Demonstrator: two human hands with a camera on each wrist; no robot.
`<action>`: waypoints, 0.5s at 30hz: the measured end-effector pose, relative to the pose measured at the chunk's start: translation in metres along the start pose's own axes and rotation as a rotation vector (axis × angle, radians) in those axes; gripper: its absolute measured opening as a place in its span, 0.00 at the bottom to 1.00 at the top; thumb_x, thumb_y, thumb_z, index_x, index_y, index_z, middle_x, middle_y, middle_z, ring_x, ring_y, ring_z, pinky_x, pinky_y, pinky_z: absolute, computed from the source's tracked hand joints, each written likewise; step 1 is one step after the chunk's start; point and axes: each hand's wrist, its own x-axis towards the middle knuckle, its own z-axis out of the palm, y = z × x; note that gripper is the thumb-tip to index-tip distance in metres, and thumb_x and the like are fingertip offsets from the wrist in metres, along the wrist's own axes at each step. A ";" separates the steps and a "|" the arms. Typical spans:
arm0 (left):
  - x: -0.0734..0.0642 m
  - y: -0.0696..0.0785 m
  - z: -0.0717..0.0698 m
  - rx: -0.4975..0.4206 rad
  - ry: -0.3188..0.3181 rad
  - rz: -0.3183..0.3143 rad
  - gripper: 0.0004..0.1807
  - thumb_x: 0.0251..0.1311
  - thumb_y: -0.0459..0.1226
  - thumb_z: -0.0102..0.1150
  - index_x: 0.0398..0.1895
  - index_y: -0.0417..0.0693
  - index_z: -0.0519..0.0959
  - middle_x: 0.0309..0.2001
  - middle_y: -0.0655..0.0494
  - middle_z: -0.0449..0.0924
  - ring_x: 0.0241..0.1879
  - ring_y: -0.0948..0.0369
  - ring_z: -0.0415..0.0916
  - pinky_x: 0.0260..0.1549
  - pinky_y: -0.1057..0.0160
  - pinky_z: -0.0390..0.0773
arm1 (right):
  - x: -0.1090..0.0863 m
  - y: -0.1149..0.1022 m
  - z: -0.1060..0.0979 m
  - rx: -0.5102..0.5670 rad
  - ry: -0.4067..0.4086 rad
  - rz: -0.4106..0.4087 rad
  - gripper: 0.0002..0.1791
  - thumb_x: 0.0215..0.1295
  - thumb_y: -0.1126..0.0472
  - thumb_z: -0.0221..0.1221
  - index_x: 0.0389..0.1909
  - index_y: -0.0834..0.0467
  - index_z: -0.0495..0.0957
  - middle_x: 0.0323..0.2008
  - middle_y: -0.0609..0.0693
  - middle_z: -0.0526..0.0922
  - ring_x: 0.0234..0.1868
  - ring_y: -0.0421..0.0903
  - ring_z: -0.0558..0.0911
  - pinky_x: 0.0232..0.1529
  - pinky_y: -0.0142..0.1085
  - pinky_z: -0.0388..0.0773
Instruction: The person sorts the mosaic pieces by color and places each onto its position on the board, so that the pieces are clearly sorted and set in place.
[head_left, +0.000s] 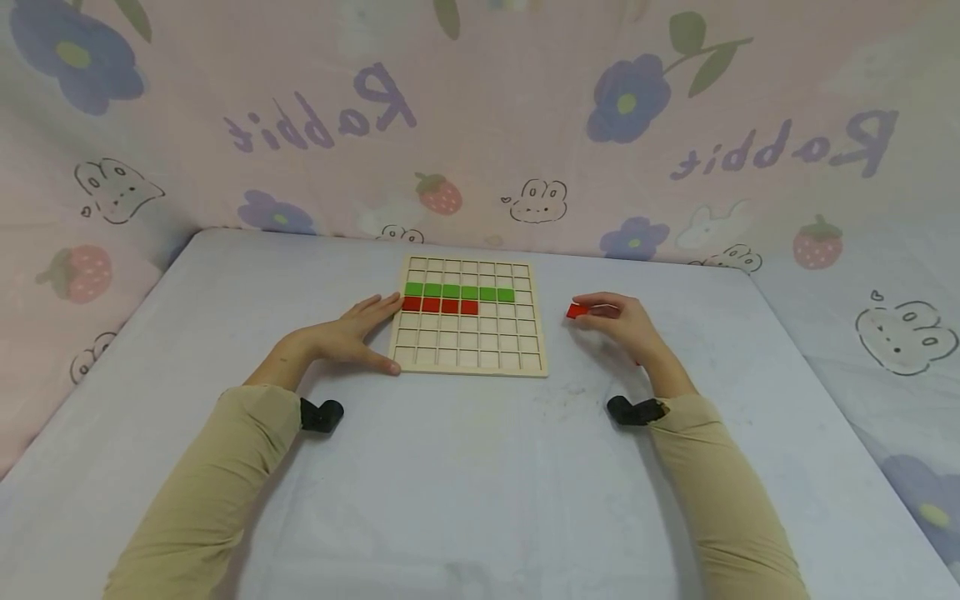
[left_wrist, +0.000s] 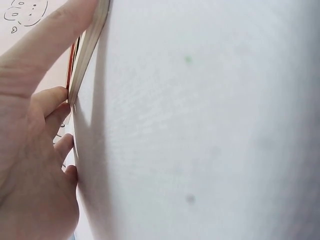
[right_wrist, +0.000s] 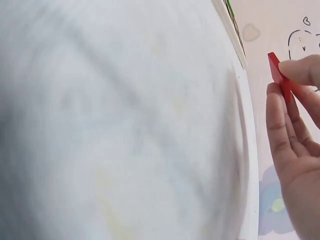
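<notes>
A pale wooden grid board [head_left: 472, 372] lies on the table, with a row of several green tiles [head_left: 451, 292] and, just below it, a shorter row of several red tiles [head_left: 451, 307]. My left hand [head_left: 337, 337] rests at the board's left side, fingers and thumb spread, fingertips right at the edge; the left wrist view shows the thumb [left_wrist: 45, 42] along the board's side. To the right of the board, my right hand [head_left: 628, 325] pinches a square red tile [head_left: 576, 311] between thumb and fingers. In the right wrist view this tile [right_wrist: 278, 75] is tilted, close over the table.
A small red piece [head_left: 637, 363] peeks out beneath the right hand, mostly hidden. The white table [head_left: 465, 483] reaches back to a patterned cloth [head_left: 487, 125] at the rear and sides. Black mounts [head_left: 322, 416] sit at both sleeve cuffs.
</notes>
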 end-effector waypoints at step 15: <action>0.000 0.000 0.000 0.005 -0.003 -0.002 0.63 0.47 0.57 0.70 0.77 0.48 0.39 0.78 0.52 0.30 0.75 0.47 0.22 0.69 0.35 0.31 | 0.012 -0.008 0.015 0.026 -0.021 -0.056 0.23 0.60 0.59 0.65 0.57 0.58 0.78 0.54 0.56 0.81 0.47 0.34 0.80 0.54 0.32 0.72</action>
